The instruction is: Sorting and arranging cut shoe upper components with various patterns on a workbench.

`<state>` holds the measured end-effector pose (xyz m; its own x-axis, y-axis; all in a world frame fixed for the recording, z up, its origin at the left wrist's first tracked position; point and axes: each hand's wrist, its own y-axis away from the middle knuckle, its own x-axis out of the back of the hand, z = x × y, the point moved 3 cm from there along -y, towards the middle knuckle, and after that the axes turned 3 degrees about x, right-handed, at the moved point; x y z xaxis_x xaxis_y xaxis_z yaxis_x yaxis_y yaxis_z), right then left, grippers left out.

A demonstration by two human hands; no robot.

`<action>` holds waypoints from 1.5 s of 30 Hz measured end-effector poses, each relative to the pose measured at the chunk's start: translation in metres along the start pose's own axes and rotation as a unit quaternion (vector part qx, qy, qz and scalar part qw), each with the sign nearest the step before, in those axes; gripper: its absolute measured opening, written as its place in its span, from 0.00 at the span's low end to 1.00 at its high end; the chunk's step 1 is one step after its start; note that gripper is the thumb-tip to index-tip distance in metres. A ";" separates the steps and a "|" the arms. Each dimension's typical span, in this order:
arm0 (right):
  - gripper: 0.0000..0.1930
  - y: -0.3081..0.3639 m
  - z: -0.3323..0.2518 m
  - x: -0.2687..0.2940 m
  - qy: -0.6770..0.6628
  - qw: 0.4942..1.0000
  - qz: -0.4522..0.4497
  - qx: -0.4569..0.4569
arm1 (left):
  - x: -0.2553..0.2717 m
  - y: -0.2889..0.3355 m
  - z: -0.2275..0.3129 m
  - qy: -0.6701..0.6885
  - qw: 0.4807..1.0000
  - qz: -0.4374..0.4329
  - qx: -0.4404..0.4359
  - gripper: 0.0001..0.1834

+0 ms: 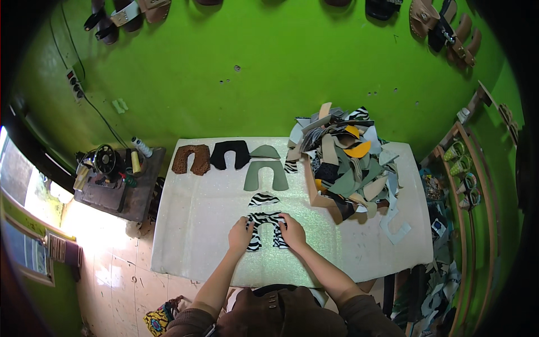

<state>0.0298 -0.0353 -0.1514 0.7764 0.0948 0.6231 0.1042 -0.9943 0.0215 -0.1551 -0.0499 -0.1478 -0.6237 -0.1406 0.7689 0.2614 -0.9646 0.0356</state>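
Observation:
Both my hands hold a zebra-print, arch-shaped piece of material (263, 217) just above or on the table. My left hand (240, 233) grips its left side and my right hand (293, 230) its right side, with the two legs pointing toward me. Just beyond it lies a small zebra-print half-moon piece (263, 199). Farther back is a grey-green arch piece (266, 168) with a grey-green half-moon (265, 150) behind it. A black arch piece (231, 149) and a brown spotted one (191, 153) lie to the left along the back.
On the pale table (196, 224), a heap of material scraps (348, 163) spills from a box at the back right. One pale curved scrap (396, 229) lies near it. A sewing machine (105, 165) stands at the left. Sandals (426, 19) hang on the green wall; a wooden rack (471, 168) stands right.

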 end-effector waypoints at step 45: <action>0.17 -0.034 -0.016 -0.027 0.250 0.924 -0.016 0.289 | -0.023 -0.027 0.017 -0.167 0.950 0.000 -0.265 0.15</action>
<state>-0.0045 -0.0043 -0.1562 0.3975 -0.0545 0.9160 0.5487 -0.7860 -0.2849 -0.1356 -0.0168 -0.1557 -0.3323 -0.1479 0.9315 -0.2005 -0.9540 -0.2230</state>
